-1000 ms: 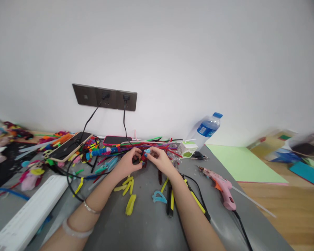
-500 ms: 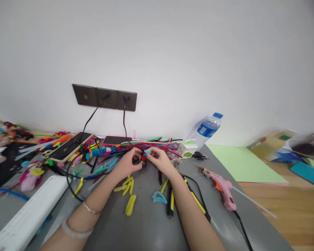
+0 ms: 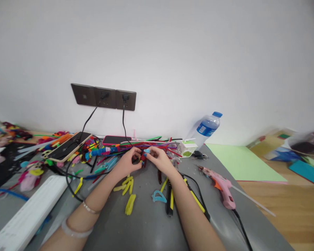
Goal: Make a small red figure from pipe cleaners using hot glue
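Note:
A small dark-red fuzzy figure with blue bits (image 3: 143, 159) is between my hands, above the grey table. My left hand (image 3: 131, 161) has its thumb and fingers closed on the figure's left side. The fingers of my right hand (image 3: 156, 158) pinch at its upper right, by a light blue piece (image 3: 147, 151); whether that piece is fixed to the figure I cannot tell. Below the hands lie several yellow fuzzy strips (image 3: 130, 204). A light blue pipe-cleaner loop (image 3: 159, 196) rests near my right forearm, beside a black-and-yellow tool handle (image 3: 170, 202).
A pink glue gun (image 3: 222, 188) with its cord lies at the right, near green paper (image 3: 242, 162). Behind are a small carton (image 3: 187, 149) and a leaning water bottle (image 3: 209, 126). Left are a white power strip (image 3: 28, 211), a phone (image 3: 68, 146), cables and fuzzy figures.
Both hands stay at nearly the same place, closed at the small figure. The whole view has shifted very slightly; nothing else has visibly moved.

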`<state>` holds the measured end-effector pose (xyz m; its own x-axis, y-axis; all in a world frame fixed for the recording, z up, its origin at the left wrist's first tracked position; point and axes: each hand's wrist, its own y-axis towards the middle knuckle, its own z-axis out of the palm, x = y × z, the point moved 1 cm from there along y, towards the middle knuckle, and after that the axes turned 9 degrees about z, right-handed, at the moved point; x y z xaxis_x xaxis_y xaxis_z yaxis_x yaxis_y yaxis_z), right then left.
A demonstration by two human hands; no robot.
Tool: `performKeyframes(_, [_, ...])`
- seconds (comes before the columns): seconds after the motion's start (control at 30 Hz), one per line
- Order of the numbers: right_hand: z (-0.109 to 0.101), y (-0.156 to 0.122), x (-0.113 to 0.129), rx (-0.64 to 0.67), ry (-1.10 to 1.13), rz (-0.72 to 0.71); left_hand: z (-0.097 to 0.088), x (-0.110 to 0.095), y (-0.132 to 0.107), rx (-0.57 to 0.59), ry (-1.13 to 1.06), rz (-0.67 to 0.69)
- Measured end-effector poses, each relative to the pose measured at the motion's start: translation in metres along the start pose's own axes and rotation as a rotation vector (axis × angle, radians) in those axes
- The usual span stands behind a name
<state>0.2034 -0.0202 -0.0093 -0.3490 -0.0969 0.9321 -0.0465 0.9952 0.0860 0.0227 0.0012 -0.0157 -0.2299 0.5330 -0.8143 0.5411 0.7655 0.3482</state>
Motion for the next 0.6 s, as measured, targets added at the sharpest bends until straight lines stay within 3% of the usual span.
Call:
performKeyframes(0.43, [-0.005,-0.001,0.000,0.041,0.030,0.000,0.000,0.001,0.000,0.003,-0.019,0.001])
performKeyframes(0.6, [-0.015,0.002,-0.003,0.033,0.154,0.004,0.001,0.002,0.001,0.003,-0.066,0.003])
